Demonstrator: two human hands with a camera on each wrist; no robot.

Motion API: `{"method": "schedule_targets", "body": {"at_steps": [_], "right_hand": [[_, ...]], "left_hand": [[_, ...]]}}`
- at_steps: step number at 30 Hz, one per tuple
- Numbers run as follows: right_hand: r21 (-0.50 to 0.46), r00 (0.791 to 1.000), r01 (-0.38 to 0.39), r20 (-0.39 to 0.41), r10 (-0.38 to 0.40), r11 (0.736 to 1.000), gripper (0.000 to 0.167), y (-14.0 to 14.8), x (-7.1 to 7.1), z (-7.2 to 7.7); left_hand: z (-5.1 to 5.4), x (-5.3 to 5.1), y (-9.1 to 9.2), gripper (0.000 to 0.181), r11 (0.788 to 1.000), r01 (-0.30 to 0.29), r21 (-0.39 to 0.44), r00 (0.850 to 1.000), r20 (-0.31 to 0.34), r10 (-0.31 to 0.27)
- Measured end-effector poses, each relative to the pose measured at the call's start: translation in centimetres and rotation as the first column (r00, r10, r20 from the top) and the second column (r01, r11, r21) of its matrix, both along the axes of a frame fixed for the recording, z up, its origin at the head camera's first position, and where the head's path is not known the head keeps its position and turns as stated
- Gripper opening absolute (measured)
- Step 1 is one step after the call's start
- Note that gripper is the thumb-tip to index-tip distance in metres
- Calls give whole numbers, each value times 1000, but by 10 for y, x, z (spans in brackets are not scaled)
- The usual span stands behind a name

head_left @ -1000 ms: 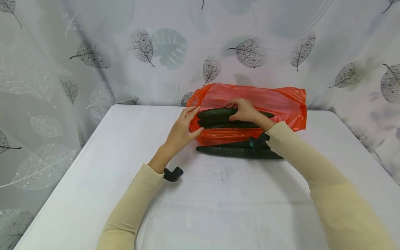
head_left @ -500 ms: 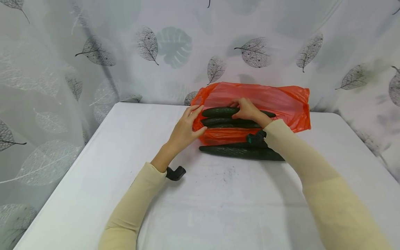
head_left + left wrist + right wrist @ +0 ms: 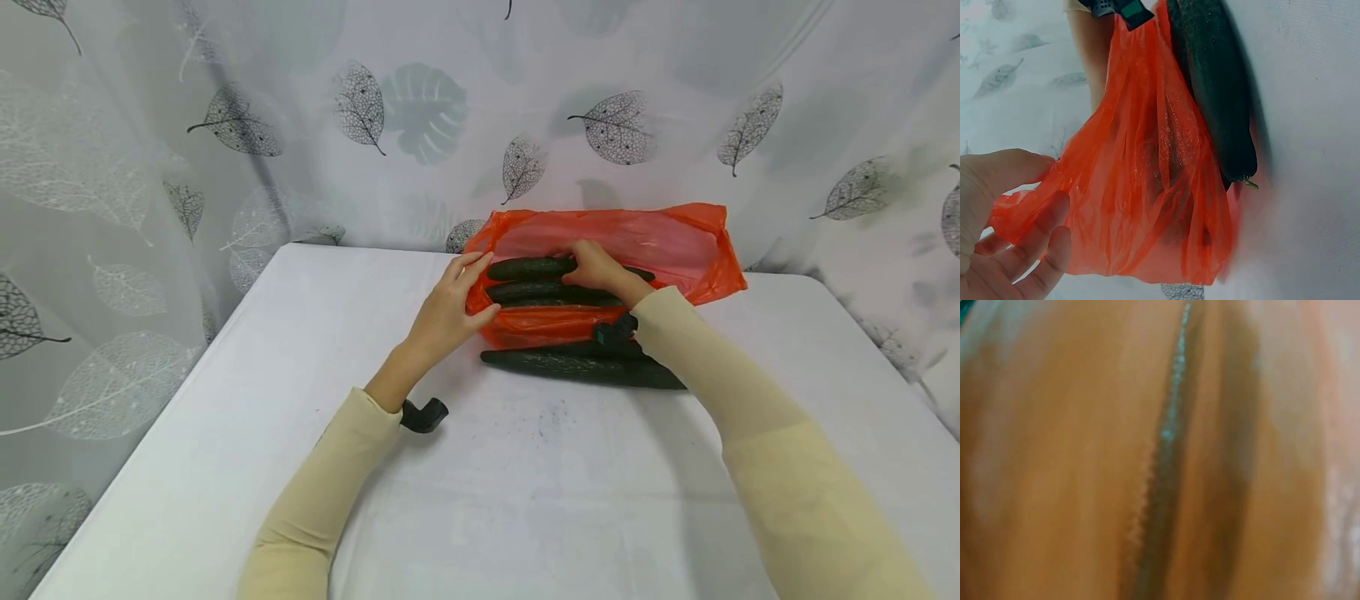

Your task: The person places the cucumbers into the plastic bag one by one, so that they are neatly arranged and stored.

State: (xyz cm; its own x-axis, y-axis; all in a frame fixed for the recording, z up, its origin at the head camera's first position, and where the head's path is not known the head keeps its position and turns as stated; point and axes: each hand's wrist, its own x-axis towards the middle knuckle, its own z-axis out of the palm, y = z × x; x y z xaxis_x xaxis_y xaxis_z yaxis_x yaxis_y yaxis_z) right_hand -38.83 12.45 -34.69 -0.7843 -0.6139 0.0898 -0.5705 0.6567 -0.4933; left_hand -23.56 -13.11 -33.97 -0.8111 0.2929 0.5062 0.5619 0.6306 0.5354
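An orange-red plastic bag [image 3: 536, 327] lies on its side at the table's far edge. My left hand [image 3: 444, 317] holds the left end of the bag, thumb and fingers around the thin plastic in the left wrist view, where the bag [image 3: 1141, 175] hangs in folds. Inside the bag's opening, my right hand [image 3: 596, 271] grips the upper cucumber [image 3: 528, 268] around its middle. Just below that one rest more cucumbers [image 3: 525, 292]. The right wrist view shows only blurred orange plastic [image 3: 1072, 456] with dark streaks, and no fingers.
Two cucumbers [image 3: 577, 367] lie side by side on the white table [image 3: 510, 500] in front of the bag, partly hidden by the right wrist's camera. A leaf-patterned curtain [image 3: 427, 183] hangs behind the table and along the sides.
The bag's upper right edge has folded down and inward a little. Both hands keep their hold in nearly the same places, and the head view has shifted slightly.
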Motion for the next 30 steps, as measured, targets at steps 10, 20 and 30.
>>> {"method": "schedule_targets", "body": {"at_steps": [10, 20, 30], "right_hand": [[51, 999, -16, 30, 14, 999, 35, 5, 3, -5], [42, 998, -7, 68, 5, 999, 28, 7, 8, -1], [-4, 995, 41, 87, -41, 999, 26, 6, 13, 7]], "left_hand": [[-4, 0, 3, 67, 1000, 5, -1, 1000, -1, -5], [-4, 1, 4, 67, 1000, 9, -2, 1000, -1, -9], [-2, 1, 2, 67, 1000, 3, -5, 1000, -1, -3]]}}
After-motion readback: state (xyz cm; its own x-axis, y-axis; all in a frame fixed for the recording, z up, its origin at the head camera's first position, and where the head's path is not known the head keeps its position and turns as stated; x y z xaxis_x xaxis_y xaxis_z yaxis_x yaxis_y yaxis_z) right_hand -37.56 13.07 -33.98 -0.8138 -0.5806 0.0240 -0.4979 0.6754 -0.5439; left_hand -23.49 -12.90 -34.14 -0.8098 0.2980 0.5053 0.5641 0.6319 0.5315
